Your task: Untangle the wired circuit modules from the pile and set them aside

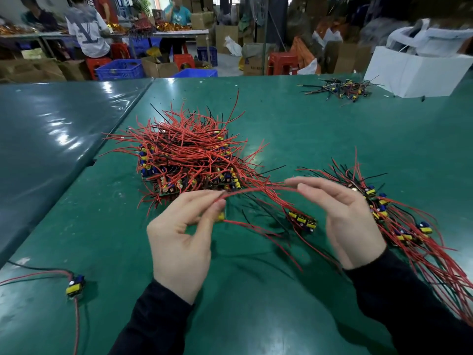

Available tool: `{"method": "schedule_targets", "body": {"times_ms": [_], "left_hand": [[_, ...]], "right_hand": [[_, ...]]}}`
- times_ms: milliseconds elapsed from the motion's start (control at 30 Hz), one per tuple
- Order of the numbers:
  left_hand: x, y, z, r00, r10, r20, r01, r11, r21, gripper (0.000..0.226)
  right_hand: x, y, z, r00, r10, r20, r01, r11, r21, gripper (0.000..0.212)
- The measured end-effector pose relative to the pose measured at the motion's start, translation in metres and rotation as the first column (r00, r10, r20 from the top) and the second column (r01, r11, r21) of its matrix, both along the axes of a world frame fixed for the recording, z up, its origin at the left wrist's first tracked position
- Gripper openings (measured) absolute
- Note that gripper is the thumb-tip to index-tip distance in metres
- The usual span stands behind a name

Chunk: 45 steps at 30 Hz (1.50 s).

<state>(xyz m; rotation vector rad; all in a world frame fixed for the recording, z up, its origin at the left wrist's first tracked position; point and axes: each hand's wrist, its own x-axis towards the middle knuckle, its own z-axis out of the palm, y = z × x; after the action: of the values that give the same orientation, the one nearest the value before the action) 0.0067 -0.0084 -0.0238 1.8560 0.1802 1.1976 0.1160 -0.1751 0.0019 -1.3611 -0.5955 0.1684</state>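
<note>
Both hands w/ dark sleeves over green bench [256, 303] near edge. Left hand [183, 237] pinches thin red insulated wire [256, 190] btwn thumb & fingers; right hand [343, 221] has fingers loosely extended, touching same wire. Small yellow-and-blue circuit module [302, 220] hangs between the hands. Big tangled pile of red and black wired modules [189, 155] at bench centre; sorted bundle [399, 221] at right edge. White open box [409, 70], far right corner, contents unclear.
</note>
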Motion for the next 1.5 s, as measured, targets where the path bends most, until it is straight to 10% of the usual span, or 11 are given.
{"method": "schedule_targets", "body": {"times_ms": [233, 533, 800, 1267, 1500], "left_hand": [[-0.004, -0.016, -0.004, 0.998, 0.029, -0.061, -0.006, 0.936, 0.352, 0.016], [-0.003, -0.022, -0.001, 0.987, -0.139, -0.083, 0.134, 0.988, -0.072, 0.002], [-0.005, -0.018, 0.009, 0.890, -0.444, -0.098, 0.284, 0.711, -0.643, 0.026], [-0.004, -0.017, 0.007, 0.909, -0.391, -0.142, 0.266, 0.808, -0.525, 0.016], [-0.009, -0.004, 0.013, 0.649, -0.753, -0.105, 0.425, 0.474, -0.771, 0.026]], "right_hand": [[-0.010, 0.000, -0.003, 0.862, 0.478, -0.170, -0.507, 0.797, -0.329, 0.024], [-0.032, 0.014, -0.011, 0.854, 0.474, -0.216, -0.519, 0.807, -0.281, 0.024], [-0.035, 0.013, -0.010, 0.878, 0.472, -0.081, -0.472, 0.822, -0.319, 0.018], [-0.033, 0.012, -0.010, 0.905, 0.422, -0.052, -0.407, 0.826, -0.390, 0.036], [-0.034, 0.011, -0.002, 0.844, 0.502, -0.189, -0.536, 0.785, -0.312, 0.025]]}}
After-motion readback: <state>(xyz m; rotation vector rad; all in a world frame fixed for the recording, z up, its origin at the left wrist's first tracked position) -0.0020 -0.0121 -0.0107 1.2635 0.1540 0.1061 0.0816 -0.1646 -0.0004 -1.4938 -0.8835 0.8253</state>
